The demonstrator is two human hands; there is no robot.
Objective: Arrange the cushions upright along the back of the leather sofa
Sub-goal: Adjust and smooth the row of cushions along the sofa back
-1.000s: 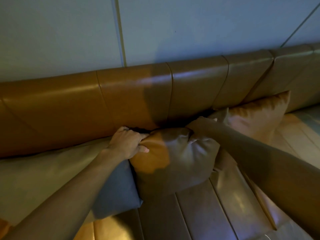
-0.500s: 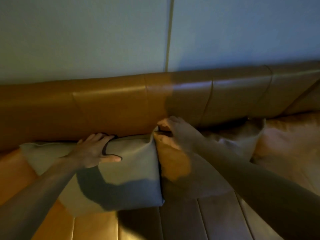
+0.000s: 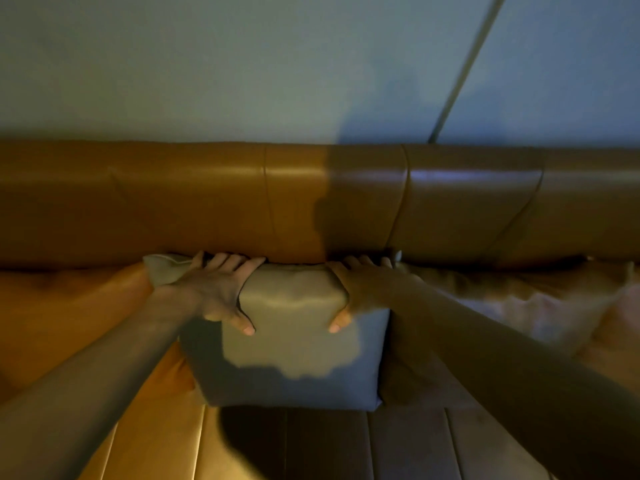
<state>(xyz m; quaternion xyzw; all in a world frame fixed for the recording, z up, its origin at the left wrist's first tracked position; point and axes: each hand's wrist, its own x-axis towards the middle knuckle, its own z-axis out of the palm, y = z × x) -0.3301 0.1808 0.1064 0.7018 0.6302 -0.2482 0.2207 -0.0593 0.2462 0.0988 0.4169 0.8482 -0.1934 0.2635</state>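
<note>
A grey-beige cushion (image 3: 294, 344) leans against the brown leather sofa back (image 3: 207, 202) at the centre. My left hand (image 3: 218, 292) grips its upper left edge, fingers over the top and thumb on the front. My right hand (image 3: 353, 289) grips its upper right edge the same way. To the right, a brown satin cushion (image 3: 433, 372) sits mostly behind my right arm, and a further tan cushion (image 3: 540, 303) lies blurred along the back. The grey cushion's top left corner (image 3: 162, 271) sticks out past my left hand.
The ribbed leather seat (image 3: 311, 445) runs across the foreground, orange-lit on the left. A pale wall (image 3: 242, 64) with a thin vertical strip (image 3: 464, 71) rises behind the sofa back.
The view has shifted left along the sofa. My right hand left the brown cushion and took the grey cushion's right edge; my left hand closed on its left edge.
</note>
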